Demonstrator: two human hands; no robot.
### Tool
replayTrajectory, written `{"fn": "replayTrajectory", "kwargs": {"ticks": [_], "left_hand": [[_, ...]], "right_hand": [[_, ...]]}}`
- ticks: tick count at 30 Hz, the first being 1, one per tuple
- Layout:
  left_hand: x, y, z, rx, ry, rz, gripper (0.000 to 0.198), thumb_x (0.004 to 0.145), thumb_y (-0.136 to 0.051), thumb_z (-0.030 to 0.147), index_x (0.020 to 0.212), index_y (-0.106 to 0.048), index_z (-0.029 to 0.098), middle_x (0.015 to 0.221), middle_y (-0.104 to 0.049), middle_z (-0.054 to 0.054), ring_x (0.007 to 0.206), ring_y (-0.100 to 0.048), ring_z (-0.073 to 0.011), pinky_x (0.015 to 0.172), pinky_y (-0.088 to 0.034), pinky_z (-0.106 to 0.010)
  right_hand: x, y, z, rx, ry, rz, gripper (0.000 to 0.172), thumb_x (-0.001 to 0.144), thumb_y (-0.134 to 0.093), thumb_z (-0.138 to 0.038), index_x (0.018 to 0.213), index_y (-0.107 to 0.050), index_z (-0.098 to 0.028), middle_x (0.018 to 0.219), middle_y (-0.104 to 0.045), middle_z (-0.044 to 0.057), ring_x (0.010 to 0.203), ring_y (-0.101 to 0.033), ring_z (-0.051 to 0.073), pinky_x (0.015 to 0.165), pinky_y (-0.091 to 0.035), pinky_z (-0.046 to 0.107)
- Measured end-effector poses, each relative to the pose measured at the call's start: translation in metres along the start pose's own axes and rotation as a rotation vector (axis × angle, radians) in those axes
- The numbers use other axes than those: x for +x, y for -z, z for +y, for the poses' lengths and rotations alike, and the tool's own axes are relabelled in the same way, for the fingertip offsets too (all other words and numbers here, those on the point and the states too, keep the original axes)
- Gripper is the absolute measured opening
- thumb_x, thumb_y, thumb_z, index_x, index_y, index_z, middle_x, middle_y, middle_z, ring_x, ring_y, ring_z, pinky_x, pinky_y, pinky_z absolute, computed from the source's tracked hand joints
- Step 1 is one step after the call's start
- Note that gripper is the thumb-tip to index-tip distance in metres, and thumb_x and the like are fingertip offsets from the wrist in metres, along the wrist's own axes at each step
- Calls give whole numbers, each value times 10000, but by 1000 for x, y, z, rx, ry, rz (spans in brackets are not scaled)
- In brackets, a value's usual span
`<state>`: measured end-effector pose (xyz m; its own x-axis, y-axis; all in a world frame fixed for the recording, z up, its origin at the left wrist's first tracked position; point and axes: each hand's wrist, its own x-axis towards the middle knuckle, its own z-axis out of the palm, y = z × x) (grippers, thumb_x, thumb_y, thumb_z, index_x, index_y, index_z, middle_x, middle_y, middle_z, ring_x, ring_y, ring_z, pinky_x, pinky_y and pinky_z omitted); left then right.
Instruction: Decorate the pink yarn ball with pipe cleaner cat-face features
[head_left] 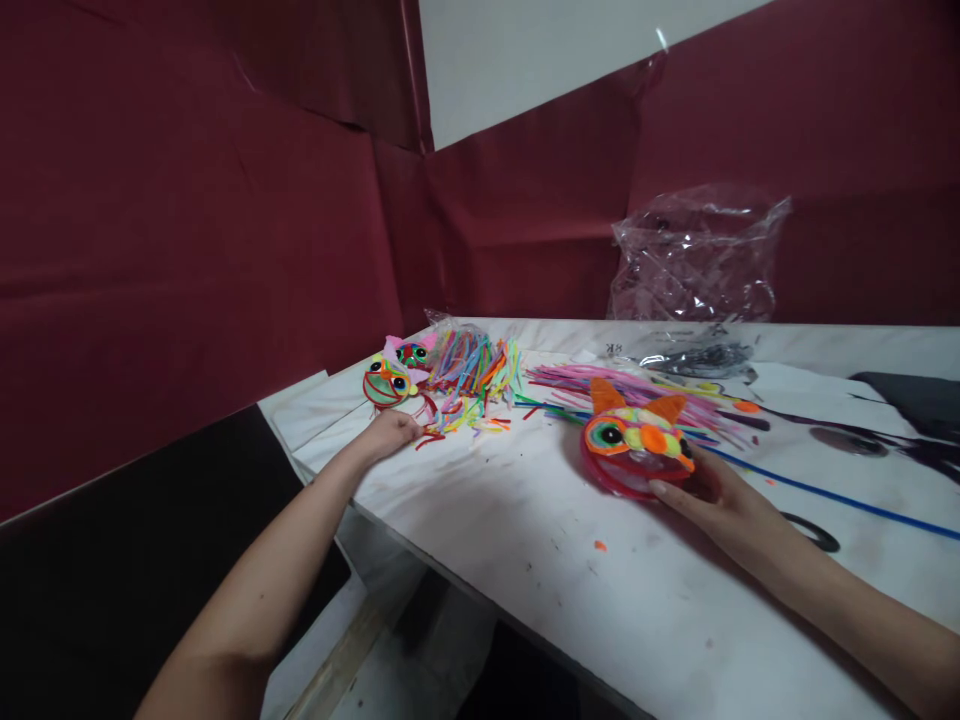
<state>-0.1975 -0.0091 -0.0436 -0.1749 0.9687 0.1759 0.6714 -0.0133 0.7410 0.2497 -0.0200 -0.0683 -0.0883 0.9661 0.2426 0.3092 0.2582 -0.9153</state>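
Note:
My right hand (pixel 705 500) grips a round red animal-face craft (pixel 634 465) from its right side, thumb at the lower front. The craft has orange ears, dark eyes with coloured rings and an orange nose, and it is tilted just above the white marbled table (pixel 480 530). Farther left, my left hand (pixel 394 435) rests low by the table's left side, fingers drawn together beside red strips and short colourful pipe cleaner pieces (pixel 469 412). What those fingers hold, if anything, is hidden. Right behind this hand sits a second animal-face craft (pixel 386 382) with pale pink ears; another face (pixel 412 353) shows partly behind it.
Multicoloured pipe cleaners (pixel 480 360) lie bundled at the back left, pink ones (pixel 570 385) at the middle. A long blue stem (pixel 840 495) crosses the right side, near a black scissor handle (pixel 814 532). A clear plastic bag (pixel 697 265) stands against the red-covered wall.

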Motion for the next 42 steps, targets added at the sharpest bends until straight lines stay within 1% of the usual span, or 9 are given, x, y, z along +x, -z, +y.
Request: {"fn": "replayTrajectory", "kwargs": {"ticks": [5, 11, 17, 22, 25, 28, 31, 37, 42], "left_hand": [[-15, -1, 4, 133, -92, -43, 112, 735, -642, 220, 669, -670, 133, 598, -629, 15, 624, -570, -137, 583, -419, -241], [1, -4, 9, 153, -155, -40, 104, 773, -628, 234, 755, -678, 145, 754, -663, -18, 771, -591, -157, 725, -460, -286], [4, -10, 9, -14, -90, -86, 283, 885, -533, 321, 1113, -561, 156, 1129, -590, -79, 957, -596, -193, 816, -516, -401], [2, -8, 9, -313, 17, -57, 300, 884, -536, 330, 1118, -552, 144, 1089, -599, -73, 908, -608, -183, 767, -531, -378], [-1, -6, 16, -508, 64, -48, 195, 862, -563, 266, 984, -590, 117, 898, -629, -45, 735, -605, -130, 663, -523, -297], [-9, -8, 35, -665, 76, -66, 50, 753, -601, 118, 799, -601, 99, 684, -595, -19, 587, -557, -92, 582, -482, -233], [-20, -18, 65, -773, 50, -136, 37, 699, -594, 101, 727, -579, 119, 604, -544, 5, 532, -505, -79, 537, -449, -213], [-36, -63, 126, -846, -28, -323, 109, 675, -659, 183, 718, -569, 141, 578, -558, 28, 462, -421, -51, 502, -391, -191], [-49, -98, 154, -759, -73, -433, 192, 644, -698, 274, 687, -570, 137, 524, -585, 17, 436, -419, -57, 460, -302, -189]], "right_hand": [[-1, -1, -1, 33, -13, 0, 747, 618, -705, -571, 1227, -506, -187, 1150, -667, 109, 1052, -615, 328, 845, -541, 365], [0, 0, 6, -19, 17, 5, 740, 640, -683, -590, 1235, -497, -190, 1158, -657, 121, 1062, -606, 335, 888, -514, 407], [2, -1, 10, -20, 72, -23, 717, 654, -660, -593, 1217, -490, -182, 1152, -652, 138, 1035, -615, 334, 850, -527, 422], [3, -1, 9, -43, 109, -40, 639, 679, -649, -579, 1173, -520, -195, 1111, -666, 131, 1001, -622, 336, 863, -503, 470], [3, -1, 8, -6, 71, -54, 661, 671, -661, -575, 1186, -502, -192, 1148, -646, 140, 1040, -603, 343, 896, -483, 492], [2, -2, 6, 49, 39, -47, 706, 657, -681, -569, 1213, -473, -187, 1185, -627, 147, 1068, -591, 344, 922, -467, 500], [0, -4, 3, 106, 38, -68, 691, 689, -682, -526, 1244, -444, -189, 1207, -617, 139, 1067, -599, 315, 929, -471, 473], [0, -7, -5, 177, 115, -25, 633, 683, -713, -405, 1224, -467, -187, 1204, -620, 129, 1060, -604, 275, 936, -467, 443], [-1, -6, -11, 204, 111, -30, 692, 671, -729, -396, 1267, -455, -175, 1194, -626, 135, 1071, -593, 285, 909, -475, 447]]}}
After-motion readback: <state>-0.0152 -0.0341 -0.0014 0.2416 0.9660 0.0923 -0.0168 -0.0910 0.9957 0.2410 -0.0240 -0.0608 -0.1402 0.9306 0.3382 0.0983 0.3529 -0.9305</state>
